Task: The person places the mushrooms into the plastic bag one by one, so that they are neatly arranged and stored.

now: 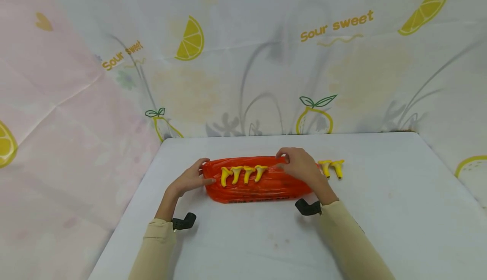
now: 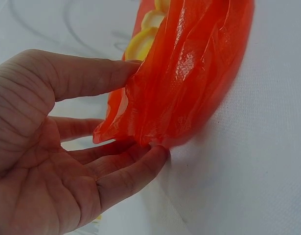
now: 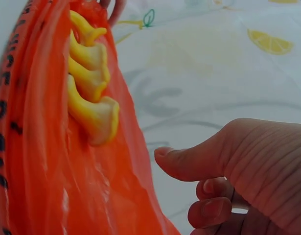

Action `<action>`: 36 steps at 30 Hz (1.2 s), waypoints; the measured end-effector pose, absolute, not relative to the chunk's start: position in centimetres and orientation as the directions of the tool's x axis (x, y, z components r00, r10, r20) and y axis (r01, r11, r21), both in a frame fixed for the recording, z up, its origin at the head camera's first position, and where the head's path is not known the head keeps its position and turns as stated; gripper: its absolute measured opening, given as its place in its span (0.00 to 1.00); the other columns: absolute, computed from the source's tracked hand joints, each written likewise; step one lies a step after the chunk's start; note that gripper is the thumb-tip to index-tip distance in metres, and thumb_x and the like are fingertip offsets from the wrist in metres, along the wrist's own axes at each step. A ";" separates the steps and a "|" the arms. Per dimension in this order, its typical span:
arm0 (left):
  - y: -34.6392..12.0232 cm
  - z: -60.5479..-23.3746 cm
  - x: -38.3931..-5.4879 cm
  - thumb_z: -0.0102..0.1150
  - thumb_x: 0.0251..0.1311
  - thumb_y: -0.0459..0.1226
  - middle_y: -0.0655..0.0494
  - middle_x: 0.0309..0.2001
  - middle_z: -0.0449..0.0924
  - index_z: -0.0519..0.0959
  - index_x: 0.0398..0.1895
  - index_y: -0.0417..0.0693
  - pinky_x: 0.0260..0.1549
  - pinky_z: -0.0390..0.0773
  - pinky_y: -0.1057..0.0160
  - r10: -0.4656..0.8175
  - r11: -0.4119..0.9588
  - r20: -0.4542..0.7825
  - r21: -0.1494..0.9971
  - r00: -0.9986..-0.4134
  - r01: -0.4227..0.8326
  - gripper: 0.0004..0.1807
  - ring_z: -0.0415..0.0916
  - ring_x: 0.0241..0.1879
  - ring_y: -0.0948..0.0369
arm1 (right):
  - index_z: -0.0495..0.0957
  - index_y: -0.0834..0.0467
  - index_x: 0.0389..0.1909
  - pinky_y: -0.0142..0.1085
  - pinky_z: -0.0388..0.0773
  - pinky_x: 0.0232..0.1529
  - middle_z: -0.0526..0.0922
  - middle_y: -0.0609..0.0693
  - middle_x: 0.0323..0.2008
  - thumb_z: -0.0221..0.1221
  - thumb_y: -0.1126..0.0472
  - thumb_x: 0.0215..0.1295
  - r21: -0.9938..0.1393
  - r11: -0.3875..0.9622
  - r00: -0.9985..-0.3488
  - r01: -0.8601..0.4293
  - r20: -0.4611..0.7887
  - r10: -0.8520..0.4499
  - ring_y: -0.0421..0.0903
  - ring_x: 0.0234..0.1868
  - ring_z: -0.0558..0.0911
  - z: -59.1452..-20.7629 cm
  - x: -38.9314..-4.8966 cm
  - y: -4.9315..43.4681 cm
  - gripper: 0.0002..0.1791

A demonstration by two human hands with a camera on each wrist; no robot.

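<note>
A red plastic bag (image 1: 262, 191) lies folded lengthwise on the table, with dark print along its near edge. My left hand (image 1: 189, 179) holds its left end; in the left wrist view the thumb presses on top and the fingers (image 2: 133, 176) reach underneath. Several yellow chanterelle-shaped mushrooms (image 1: 247, 173) lie in a row on the bag, caps toward the far side. Over the bag's right part is my right hand (image 1: 300, 164), with thumb and loosely bent fingers apart and nothing between them. The right wrist view shows the hand beside the bag's far edge.
Two more yellow mushrooms (image 1: 337, 168) lie on the white table (image 1: 243, 242), just right of the right hand. Behind the table hangs a pale cloth (image 1: 243, 60) with lemon prints. Each wrist wears a small black device (image 1: 307, 207).
</note>
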State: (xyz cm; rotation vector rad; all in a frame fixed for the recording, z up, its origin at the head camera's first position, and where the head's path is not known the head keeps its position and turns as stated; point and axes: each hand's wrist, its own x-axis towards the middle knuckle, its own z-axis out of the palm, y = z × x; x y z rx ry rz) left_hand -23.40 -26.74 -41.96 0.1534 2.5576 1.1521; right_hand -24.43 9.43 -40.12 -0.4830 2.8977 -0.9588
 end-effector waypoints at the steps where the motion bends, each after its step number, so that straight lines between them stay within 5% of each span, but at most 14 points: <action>1: -26.7 -42.0 -23.4 0.67 0.58 0.42 0.37 0.68 0.63 0.55 0.73 0.42 0.57 0.72 0.41 0.230 0.668 -0.254 0.744 -0.939 -0.038 0.44 0.61 0.66 0.39 | 0.82 0.56 0.47 0.36 0.63 0.21 0.71 0.50 0.23 0.66 0.59 0.62 -0.592 0.757 -0.950 -0.276 0.050 -0.307 0.47 0.22 0.69 -40.0 -24.4 9.8 0.13; 36: -26.6 -41.8 -23.5 0.67 0.58 0.42 0.37 0.69 0.62 0.54 0.73 0.42 0.58 0.71 0.40 0.216 0.669 -0.271 0.741 -0.938 -0.060 0.44 0.59 0.67 0.39 | 0.80 0.59 0.47 0.36 0.59 0.20 0.68 0.52 0.27 0.64 0.58 0.63 -0.597 0.787 -0.987 -0.158 0.118 -0.109 0.49 0.25 0.67 -40.2 -23.6 20.1 0.14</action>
